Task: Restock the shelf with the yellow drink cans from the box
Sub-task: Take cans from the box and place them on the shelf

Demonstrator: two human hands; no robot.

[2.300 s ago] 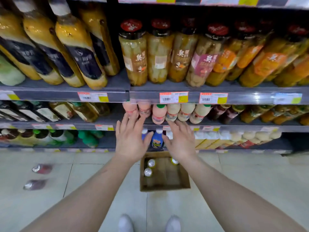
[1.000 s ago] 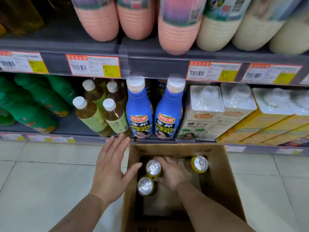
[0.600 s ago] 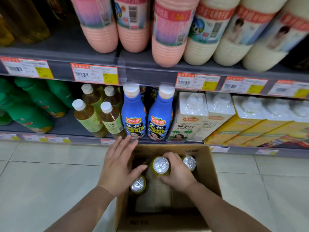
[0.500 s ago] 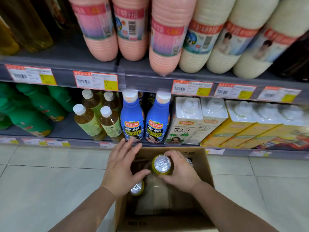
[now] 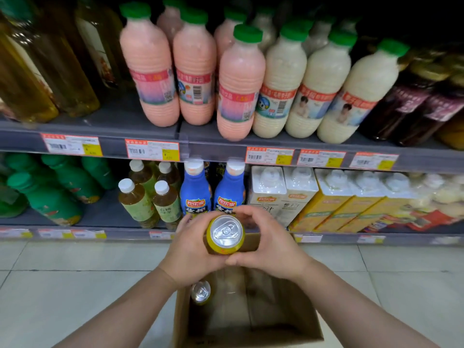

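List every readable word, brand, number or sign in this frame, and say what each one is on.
"欢乐家": red logo on the two blue bottles, and apparently on the white cartons.
"¥": price tags on the shelf edge; figures and barcodes unreadable.
Pink bottles, cream bottles, tea bottles: print blurred.
Yellow can in both hands: no readable text.

You could read 欢乐家 in the red badge on each of the two blue bottles (image 5: 195,194), and the same badge on the white cartons (image 5: 267,194) beside them; the price tags (image 5: 152,149) on the shelf edge (image 5: 216,149) showed a ¥ sign, their figures too blurred to read.
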